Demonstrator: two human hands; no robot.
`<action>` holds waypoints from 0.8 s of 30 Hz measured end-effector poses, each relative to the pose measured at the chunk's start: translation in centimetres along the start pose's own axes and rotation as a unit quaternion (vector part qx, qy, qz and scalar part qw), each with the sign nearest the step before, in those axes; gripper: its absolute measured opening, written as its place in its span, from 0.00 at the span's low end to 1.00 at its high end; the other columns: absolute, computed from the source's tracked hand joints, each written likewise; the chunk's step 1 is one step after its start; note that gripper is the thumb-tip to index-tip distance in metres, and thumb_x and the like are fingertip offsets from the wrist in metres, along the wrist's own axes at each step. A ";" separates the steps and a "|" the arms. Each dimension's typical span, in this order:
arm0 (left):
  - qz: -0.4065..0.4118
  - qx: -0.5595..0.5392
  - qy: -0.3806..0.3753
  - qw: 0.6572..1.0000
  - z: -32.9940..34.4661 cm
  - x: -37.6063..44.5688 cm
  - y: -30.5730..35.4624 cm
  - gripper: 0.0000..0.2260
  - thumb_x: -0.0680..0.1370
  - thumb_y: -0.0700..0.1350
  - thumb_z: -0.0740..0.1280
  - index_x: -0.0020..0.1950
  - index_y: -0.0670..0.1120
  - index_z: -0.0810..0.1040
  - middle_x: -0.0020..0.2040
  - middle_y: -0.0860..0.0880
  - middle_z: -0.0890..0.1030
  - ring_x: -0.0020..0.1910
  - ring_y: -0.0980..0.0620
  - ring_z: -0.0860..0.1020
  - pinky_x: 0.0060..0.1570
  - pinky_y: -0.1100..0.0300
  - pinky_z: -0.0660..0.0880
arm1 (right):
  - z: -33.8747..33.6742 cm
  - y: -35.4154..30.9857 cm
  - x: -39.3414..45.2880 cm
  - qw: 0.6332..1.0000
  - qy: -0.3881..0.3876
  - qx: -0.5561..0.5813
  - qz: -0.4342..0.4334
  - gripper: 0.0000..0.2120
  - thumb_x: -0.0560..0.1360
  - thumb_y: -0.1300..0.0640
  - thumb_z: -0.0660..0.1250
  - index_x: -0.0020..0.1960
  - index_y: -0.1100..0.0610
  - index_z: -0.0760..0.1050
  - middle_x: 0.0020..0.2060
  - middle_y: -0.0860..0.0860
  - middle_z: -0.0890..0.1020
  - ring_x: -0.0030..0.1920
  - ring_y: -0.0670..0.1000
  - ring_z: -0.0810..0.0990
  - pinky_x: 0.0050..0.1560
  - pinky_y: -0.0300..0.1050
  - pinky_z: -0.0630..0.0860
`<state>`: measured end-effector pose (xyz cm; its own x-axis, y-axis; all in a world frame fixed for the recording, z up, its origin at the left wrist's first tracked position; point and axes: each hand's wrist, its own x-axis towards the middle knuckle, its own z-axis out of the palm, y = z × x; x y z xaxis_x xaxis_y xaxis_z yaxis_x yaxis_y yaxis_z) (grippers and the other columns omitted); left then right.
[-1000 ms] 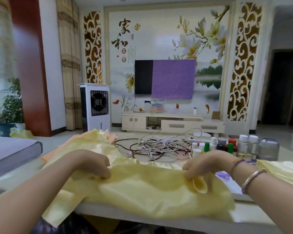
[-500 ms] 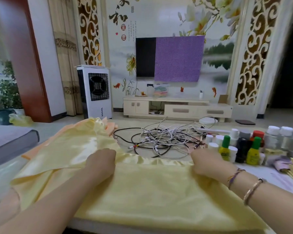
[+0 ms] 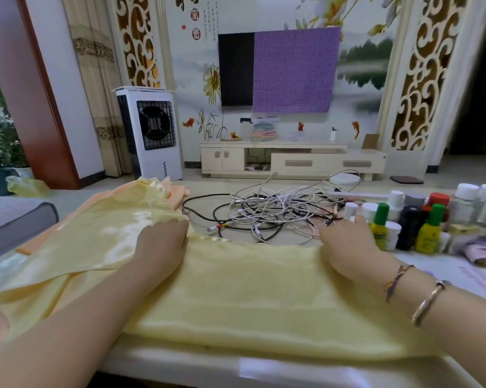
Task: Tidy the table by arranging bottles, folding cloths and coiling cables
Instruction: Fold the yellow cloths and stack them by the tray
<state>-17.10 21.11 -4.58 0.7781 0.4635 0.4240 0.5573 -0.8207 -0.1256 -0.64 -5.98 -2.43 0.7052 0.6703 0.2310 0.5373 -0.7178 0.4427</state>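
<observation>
At the far left of the desk (image 3: 278, 368) a pile of yellow and orange cloths (image 3: 118, 219) lies crumpled. The left hand (image 3: 163, 242) rests on the yellow cloth (image 3: 250, 298), which is spread over the near part of the desk; its fingers bend down over the far fold, so I cannot tell if they pinch the cloth or only press it. In the middle, behind the cloth, is the tangle of cables (image 3: 275, 214). The right hand (image 3: 348, 247) lies on the far right corner of the cloth, fingers also hidden. Just beside it stand the bottles (image 3: 421, 219).

The shiny cloth may slide off the near edge, where it overhangs. The right hand could knock the close bottles. The rightmost bottles are cut off.
</observation>
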 end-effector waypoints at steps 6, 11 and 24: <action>-0.006 0.028 0.008 1.000 0.4 0.8 0.8 0.08 0.81 0.44 0.55 0.57 0.48 0.71 0.54 0.48 0.76 0.53 0.46 0.73 0.41 0.56 0.64 | 0.3 0.5 -0.1 1.000 0.002 0.011 0.016 0.14 0.75 0.64 0.56 0.58 0.52 0.70 0.55 0.49 0.80 0.58 0.53 0.77 0.61 0.50 0.63; 0.009 0.050 0.061 0.997 1.4 0.5 1.1 0.14 0.75 0.39 0.62 0.61 0.48 0.73 0.60 0.47 0.75 0.57 0.43 0.71 0.53 0.53 0.68 | 0.5 0.7 -0.1 1.000 0.017 0.004 0.013 0.16 0.75 0.65 0.57 0.60 0.53 0.67 0.57 0.51 0.79 0.61 0.55 0.75 0.61 0.51 0.64; 0.097 -0.332 0.032 0.938 -1.9 -5.0 6.0 0.03 0.77 0.43 0.65 0.48 0.47 0.78 0.47 0.53 0.73 0.48 0.52 0.71 0.46 0.62 0.68 | -1.1 -1.0 -3.4 0.961 0.073 0.239 -0.121 0.07 0.76 0.57 0.62 0.54 0.51 0.72 0.52 0.48 0.72 0.57 0.51 0.68 0.54 0.45 0.64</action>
<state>-18.20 13.24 -5.70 0.8150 0.2812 0.5067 0.0875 -0.9241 0.3721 -4.05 -7.33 -2.73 0.4789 0.8229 0.3059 0.8531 -0.5184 0.0590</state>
